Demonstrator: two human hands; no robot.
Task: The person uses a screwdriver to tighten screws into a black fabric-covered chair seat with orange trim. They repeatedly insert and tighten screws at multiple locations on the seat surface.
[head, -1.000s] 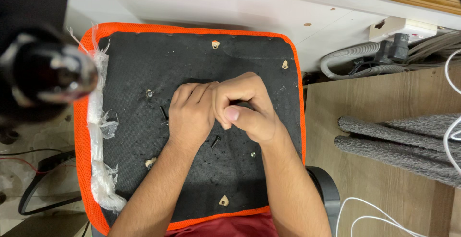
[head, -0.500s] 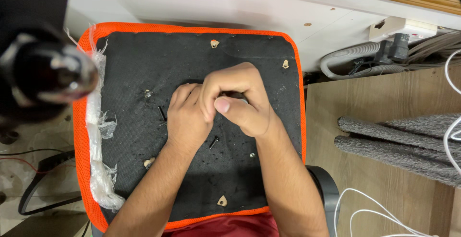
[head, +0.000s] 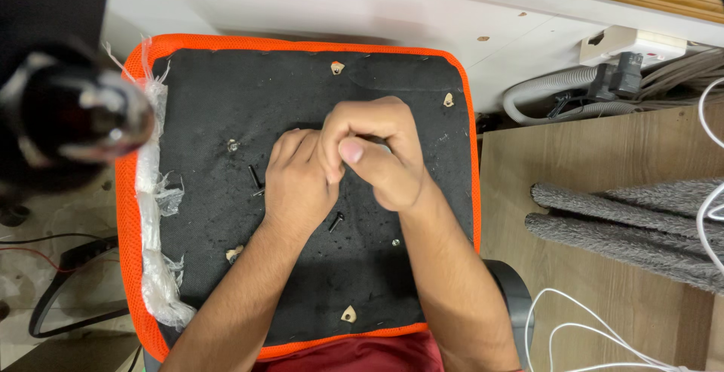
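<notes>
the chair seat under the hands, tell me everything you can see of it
The chair seat lies upside down, its flat underside covered in black fabric, with orange mesh wrapped round the rim. Torn clear plastic clings along one edge. Pale holes dot the fabric, and loose black screws lie on it. The left hand and the right hand rest together at its middle.

No packages, labels, signs or screens visible.
</notes>
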